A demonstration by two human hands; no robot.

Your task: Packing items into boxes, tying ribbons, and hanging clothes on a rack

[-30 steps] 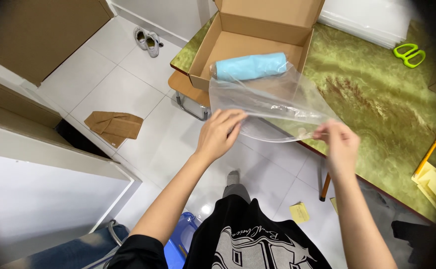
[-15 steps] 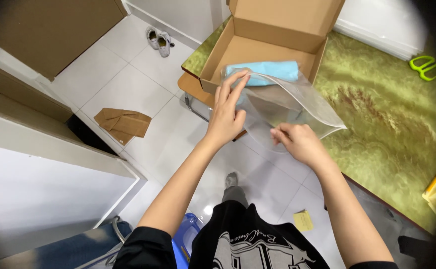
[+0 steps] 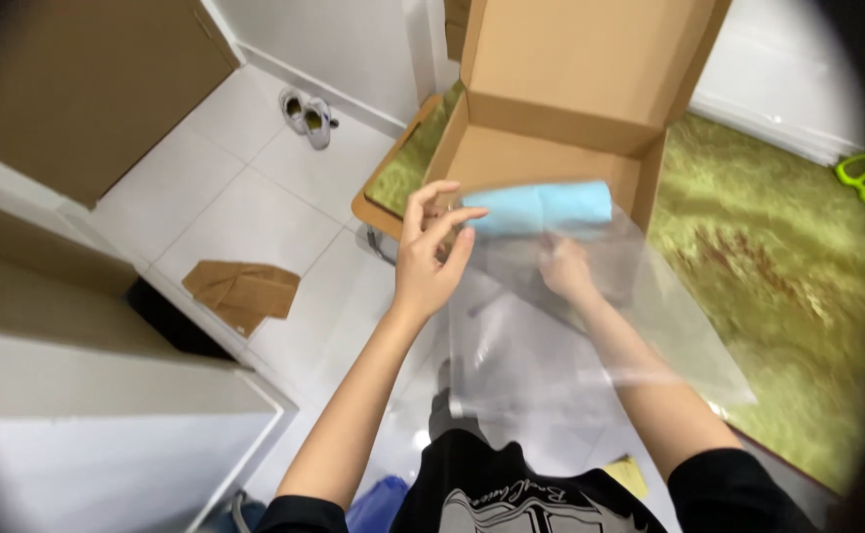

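Head view: left hand raised, fingers pinched on the upper left edge of a clear plastic bag held above the near edge of the green table. Right hand reaching up inside the bag, seen blurred through the film; grip there cannot be told. Just beyond both hands, a light blue roll lying in the open cardboard box at the table's near left corner.
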